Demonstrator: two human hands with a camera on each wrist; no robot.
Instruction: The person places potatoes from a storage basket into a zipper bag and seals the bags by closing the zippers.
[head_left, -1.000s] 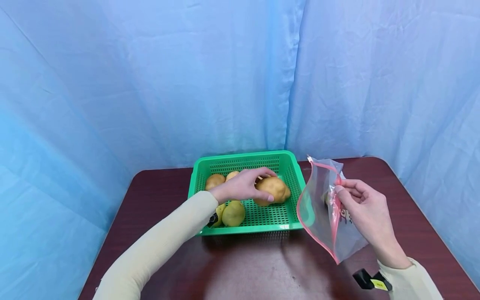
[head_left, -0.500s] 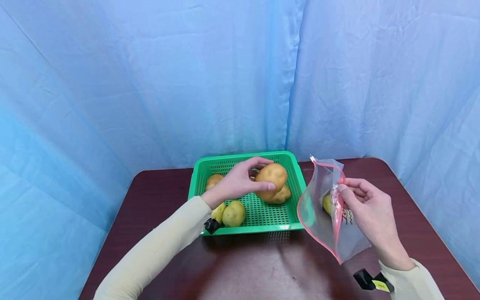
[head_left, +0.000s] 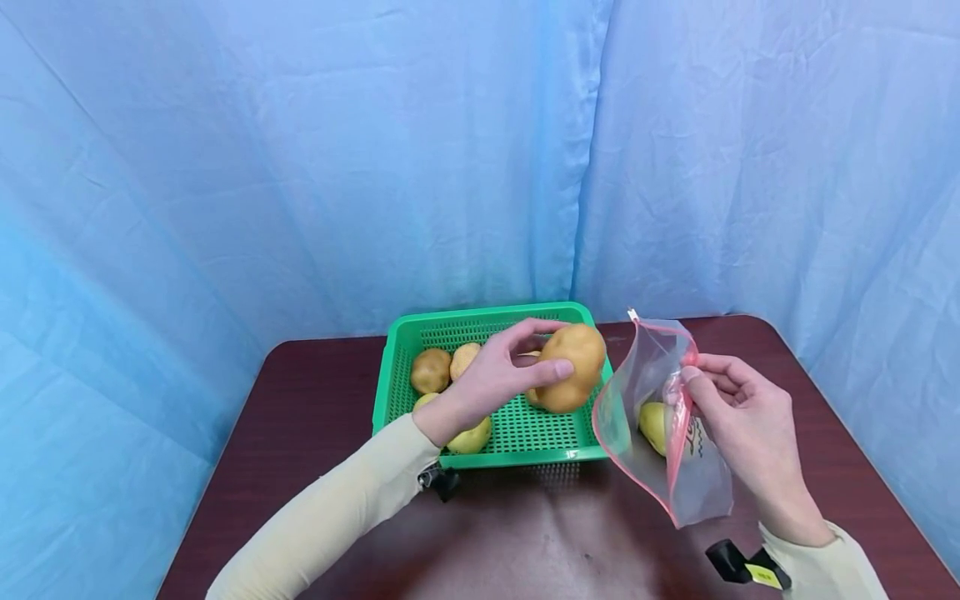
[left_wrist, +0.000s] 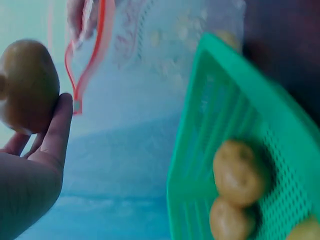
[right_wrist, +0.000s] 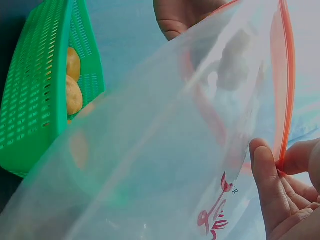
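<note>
My left hand (head_left: 498, 371) grips a large tan potato (head_left: 573, 367), held over the right end of the green basket (head_left: 540, 457). In the left wrist view the potato (left_wrist: 31, 85) sits between fingers and thumb, near the bag's red-edged mouth. My right hand (head_left: 750, 433) pinches the red zip edge of a clear zip bag (head_left: 701, 492), whose mouth gapes toward the basket. Through the plastic shows a yellow-green fruit (head_left: 654, 427). The right wrist view has the bag (right_wrist: 150, 165) spread across it, red lettering on its side.
Inside the basket lie a brown potato (head_left: 431, 370), a paler round one (head_left: 465, 358) and yellow-green fruit (head_left: 471, 437), partly behind the left forearm. The basket stands on a dark red table (head_left: 315, 392). Blue curtains (head_left: 375, 167) hang behind it.
My left hand has lifted the potato from the basket and carried it right, toward the bag. The right hand keeps its pinch, the bag shifting slightly and showing more of the fruit inside.
</note>
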